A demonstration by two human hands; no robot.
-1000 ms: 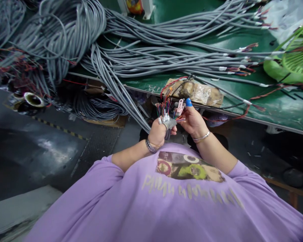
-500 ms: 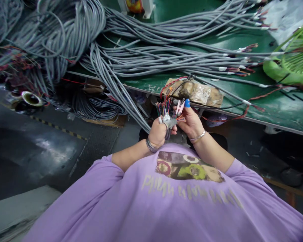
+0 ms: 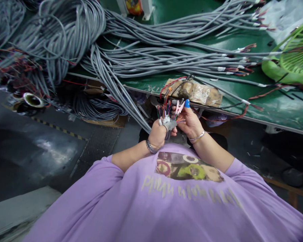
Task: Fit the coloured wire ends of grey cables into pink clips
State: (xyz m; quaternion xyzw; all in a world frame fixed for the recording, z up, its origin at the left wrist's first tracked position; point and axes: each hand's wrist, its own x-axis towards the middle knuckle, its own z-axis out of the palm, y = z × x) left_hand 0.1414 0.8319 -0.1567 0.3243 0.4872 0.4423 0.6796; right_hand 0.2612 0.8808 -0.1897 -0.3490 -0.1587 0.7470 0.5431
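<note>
My left hand is closed in a fist round a bundle of grey cable ends, whose coloured inner wires fan upward. My right hand is closed too, pinching a small pink clip-like tool beside those wires; one finger wears a blue cot. Both hands sit close together just below the front edge of the green workbench. I wear a purple shirt.
Long grey cables sprawl across the bench and hang off its left edge in thick coils. A brown taped block lies at the bench edge, with a green plastic basket at the right. A tape roll sits low at the left.
My right hand has shifted slightly left and nearer the wire ends with the pink tool. The left hand keeps its grip in the same place.
</note>
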